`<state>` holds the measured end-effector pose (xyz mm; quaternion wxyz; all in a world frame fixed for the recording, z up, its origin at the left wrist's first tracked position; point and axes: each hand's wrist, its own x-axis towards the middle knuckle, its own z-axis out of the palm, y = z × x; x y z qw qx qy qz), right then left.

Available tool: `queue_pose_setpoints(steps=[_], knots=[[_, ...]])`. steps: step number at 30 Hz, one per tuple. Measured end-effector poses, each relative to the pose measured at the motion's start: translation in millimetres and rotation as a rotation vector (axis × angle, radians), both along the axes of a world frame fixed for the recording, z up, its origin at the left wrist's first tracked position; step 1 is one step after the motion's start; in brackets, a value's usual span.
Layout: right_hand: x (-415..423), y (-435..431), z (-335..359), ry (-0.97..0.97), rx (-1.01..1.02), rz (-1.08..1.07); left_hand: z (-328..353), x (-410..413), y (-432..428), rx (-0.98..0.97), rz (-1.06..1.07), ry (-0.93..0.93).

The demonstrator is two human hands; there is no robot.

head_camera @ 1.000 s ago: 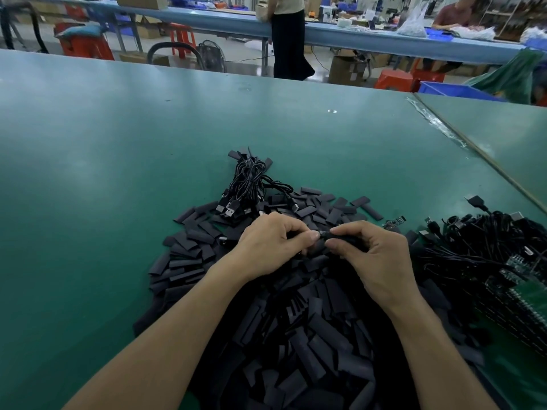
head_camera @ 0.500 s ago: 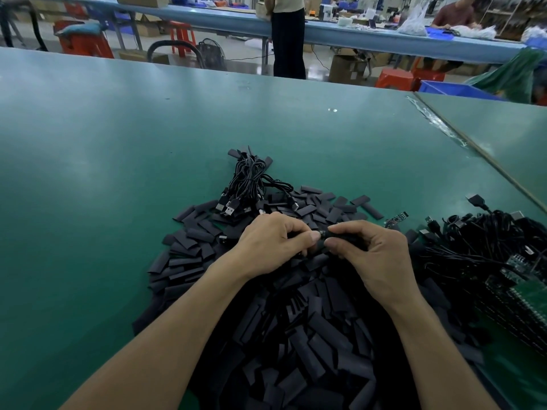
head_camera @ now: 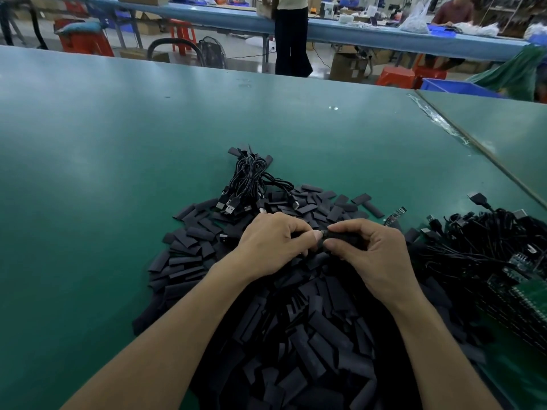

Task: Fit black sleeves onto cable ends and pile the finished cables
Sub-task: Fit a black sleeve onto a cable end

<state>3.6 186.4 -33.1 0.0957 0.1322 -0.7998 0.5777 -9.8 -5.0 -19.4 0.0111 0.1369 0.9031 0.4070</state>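
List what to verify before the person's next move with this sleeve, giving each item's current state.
1. Grip of right hand on black sleeve: ok.
2. Pinch of left hand at the sleeve's mouth: ok.
3. Whether the cable end is fully seated inside: cannot tell, fingers hide it.
4. Position of finished cables, piled beyond the hands: ok.
5. Supply of loose sleeves heaped beneath the hands: ok.
6. Supply in the cable tangle at the right: ok.

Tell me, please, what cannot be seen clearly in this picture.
1. Head view: how deep the cable end sits in the black sleeve; the left hand and right hand cover it.
2. Head view: the green circuit boards, cut off by the right edge.
3. Head view: single cables in the tangle on the right, too dark and dense to separate.
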Motion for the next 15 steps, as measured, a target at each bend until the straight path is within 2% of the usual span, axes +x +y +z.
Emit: queue_pose_setpoints(steps=[6, 15], knots=[[-0.4, -0.8, -0.9, 0.052, 0.008, 0.013, 0.1, -0.9, 0.3, 0.035, 0.003, -0.019], [-1.0, -2.1, -0.7, -0.002, -0.098, 0.041, -7.1, -2.4, -2.9, 0.062, -0.036, 0.008]])
